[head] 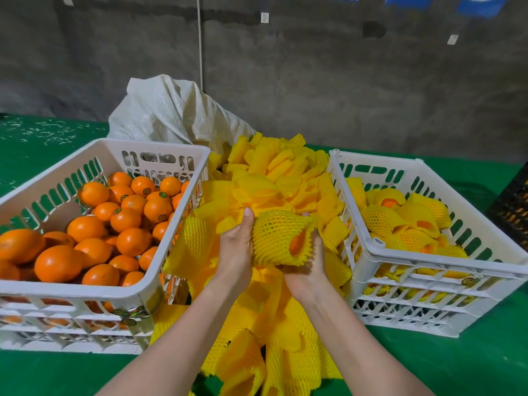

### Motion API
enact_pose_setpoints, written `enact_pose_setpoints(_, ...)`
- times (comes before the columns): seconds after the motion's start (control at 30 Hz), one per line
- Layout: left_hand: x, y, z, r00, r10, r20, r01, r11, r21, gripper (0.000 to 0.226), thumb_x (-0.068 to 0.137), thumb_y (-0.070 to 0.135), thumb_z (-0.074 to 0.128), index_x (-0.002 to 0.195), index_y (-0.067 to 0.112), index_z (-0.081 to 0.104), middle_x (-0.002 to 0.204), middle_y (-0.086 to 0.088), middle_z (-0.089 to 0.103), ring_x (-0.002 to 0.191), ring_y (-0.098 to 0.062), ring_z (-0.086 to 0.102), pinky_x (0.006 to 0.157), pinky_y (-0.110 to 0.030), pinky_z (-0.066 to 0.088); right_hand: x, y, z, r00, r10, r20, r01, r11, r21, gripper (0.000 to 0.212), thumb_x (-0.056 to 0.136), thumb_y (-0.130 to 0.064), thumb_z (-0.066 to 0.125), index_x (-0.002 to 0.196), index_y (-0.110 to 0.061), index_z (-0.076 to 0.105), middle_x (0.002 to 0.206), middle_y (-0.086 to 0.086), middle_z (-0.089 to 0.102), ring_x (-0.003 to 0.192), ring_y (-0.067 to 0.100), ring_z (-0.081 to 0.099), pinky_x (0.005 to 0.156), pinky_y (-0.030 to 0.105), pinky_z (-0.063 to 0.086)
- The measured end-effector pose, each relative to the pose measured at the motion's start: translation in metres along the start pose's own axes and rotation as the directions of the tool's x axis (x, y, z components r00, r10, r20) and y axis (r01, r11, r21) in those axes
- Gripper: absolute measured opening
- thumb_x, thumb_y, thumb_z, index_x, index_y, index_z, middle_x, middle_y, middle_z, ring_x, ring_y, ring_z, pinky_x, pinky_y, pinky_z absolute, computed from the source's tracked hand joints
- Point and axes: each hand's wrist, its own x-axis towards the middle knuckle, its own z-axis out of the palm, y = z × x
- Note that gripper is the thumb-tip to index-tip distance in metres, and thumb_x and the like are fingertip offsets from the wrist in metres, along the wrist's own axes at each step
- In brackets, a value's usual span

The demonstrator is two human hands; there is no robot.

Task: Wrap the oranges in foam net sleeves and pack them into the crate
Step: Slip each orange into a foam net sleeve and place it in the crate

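My left hand point(237, 250) and my right hand point(310, 261) both hold one orange in a yellow foam net sleeve point(278, 235) above the pile of loose sleeves point(274, 178). Bare orange skin point(296, 243) shows through the sleeve's open right end. My left thumb lies over the sleeve's top left; my right hand cups it from below. A white crate point(160, 264) on the left is filled with unwrapped oranges point(85, 227). The white crate point(380, 250) on the right holds several wrapped oranges point(411, 221).
A white woven sack point(171, 112) stands behind the sleeve pile. The crates sit on a green table cover point(471, 361). A dark crate point(514, 207) shows at the right edge. A grey wall rises behind the table.
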Motion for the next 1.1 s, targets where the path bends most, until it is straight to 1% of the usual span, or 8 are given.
enact_pose_setpoints(0.17, 0.002, 0.001, 0.001, 0.999, 0.006, -0.045, -0.003, 0.998, 0.061, 0.043, 0.094, 0.033, 0.047, 0.079, -0.003, 0.064, 0.079, -0.016, 0.068, 0.079, -0.025, 0.063, 0.072, -0.035, 0.052, -0.001, 0.0, 0.007, 1.0, 0.026, -0.015, -0.026, 1.0, 0.006, 0.031, 0.097, -0.038, 0.037, 0.111, -0.02, 0.059, 0.107, 0.011, 0.063, 0.1, 0.028, 0.057, 0.087, 0.038, 0.044)
enact_pose_setpoints(0.37, 0.001, 0.004, -0.002, 0.99, 0.139, -0.041, -0.127, 0.969, 0.213, 0.039, 0.09, 0.031, 0.055, 0.076, -0.006, 0.062, 0.078, -0.024, 0.058, 0.076, -0.027, 0.048, 0.07, -0.043, 0.046, 0.001, 0.001, 0.0, 0.999, -0.03, 0.034, 0.032, 0.998, -0.059, 0.034, 0.097, -0.034, 0.038, 0.093, -0.017, 0.068, 0.084, 0.006, 0.07, 0.076, 0.021, 0.066, 0.065, 0.03, 0.053)
enact_pose_setpoints(0.43, 0.004, 0.01, -0.006, 0.997, 0.058, -0.052, -0.037, 0.943, 0.332, 0.038, 0.089, 0.041, 0.055, 0.078, 0.006, 0.064, 0.088, -0.019, 0.065, 0.086, -0.027, 0.059, 0.083, -0.051, 0.051, -0.001, -0.003, -0.002, 0.997, -0.062, 0.053, 0.07, 0.981, -0.178, 0.038, 0.096, -0.037, 0.04, 0.093, -0.015, 0.07, 0.089, 0.007, 0.072, 0.082, 0.019, 0.069, 0.068, 0.03, 0.056)
enact_pose_setpoints(0.5, 0.005, 0.016, -0.009, 0.984, -0.178, -0.012, 0.17, 0.916, 0.364, 0.038, 0.088, 0.055, 0.05, 0.084, 0.02, 0.063, 0.093, -0.009, 0.068, 0.098, -0.028, 0.064, 0.094, -0.052, 0.049, -0.003, -0.004, -0.006, 0.976, -0.202, 0.084, 0.218, 0.894, -0.391, 0.031, 0.094, -0.04, 0.042, 0.106, -0.019, 0.062, 0.107, 0.009, 0.065, 0.102, 0.02, 0.061, 0.088, 0.037, 0.049)
enact_pose_setpoints(0.63, 0.001, 0.016, -0.006, 0.811, -0.541, 0.223, 0.511, 0.841, 0.18, 0.06, 0.086, 0.069, 0.036, 0.1, 0.021, 0.067, 0.095, -0.013, 0.073, 0.083, -0.029, 0.07, 0.068, -0.043, 0.057, -0.006, -0.004, -0.018, 0.91, -0.348, 0.226, 0.409, 0.666, -0.624, 0.024, 0.081, -0.041, 0.041, 0.091, -0.02, 0.045, 0.086, 0.003, 0.049, 0.081, 0.014, 0.049, 0.067, 0.029, 0.04)
enact_pose_setpoints(0.83, 0.005, 0.009, -0.012, 0.811, -0.485, 0.327, 0.47, 0.873, 0.129, 0.051, 0.072, 0.057, 0.055, 0.101, 0.017, 0.068, 0.092, -0.01, 0.074, 0.08, -0.023, 0.072, 0.075, -0.036, 0.053, -0.005, -0.011, -0.023, 0.87, -0.36, 0.336, 0.492, 0.611, -0.62, 0.033, 0.092, -0.042, 0.048, 0.071, -0.017, 0.044, 0.069, -0.008, 0.045, 0.068, 0.008, 0.042, 0.063, 0.025, 0.036)
enact_pose_setpoints(1.0, 0.004, 0.006, -0.013, 0.787, -0.506, 0.352, 0.44, 0.861, 0.255, 0.048, 0.066, 0.054, 0.06, 0.099, 0.019, 0.067, 0.085, -0.005, 0.074, 0.075, -0.018, 0.071, 0.065, -0.031, 0.055, -0.002, -0.011, -0.026, 0.847, -0.452, 0.28, 0.511, 0.547, -0.663, 0.038, 0.096, -0.015, 0.049, 0.061, -0.011, 0.034, 0.054, -0.006, 0.027, 0.049, 0.005, 0.026, 0.05, 0.021, 0.024)
enact_pose_setpoints(1.1, 0.002, 0.005, -0.008, 0.785, -0.52, 0.337, 0.447, 0.852, 0.273, 0.043, 0.068, 0.054, 0.059, 0.093, 0.019, 0.068, 0.078, -0.003, 0.074, 0.07, -0.017, 0.071, 0.065, -0.03, 0.055, -0.002, -0.008, -0.024, 0.814, -0.525, 0.25, 0.534, 0.507, -0.677, 0.033, 0.094, -0.01, 0.051, 0.064, -0.01, 0.038, 0.057, -0.005, 0.033, 0.05, 0.002, 0.035, 0.055, 0.015, 0.036)
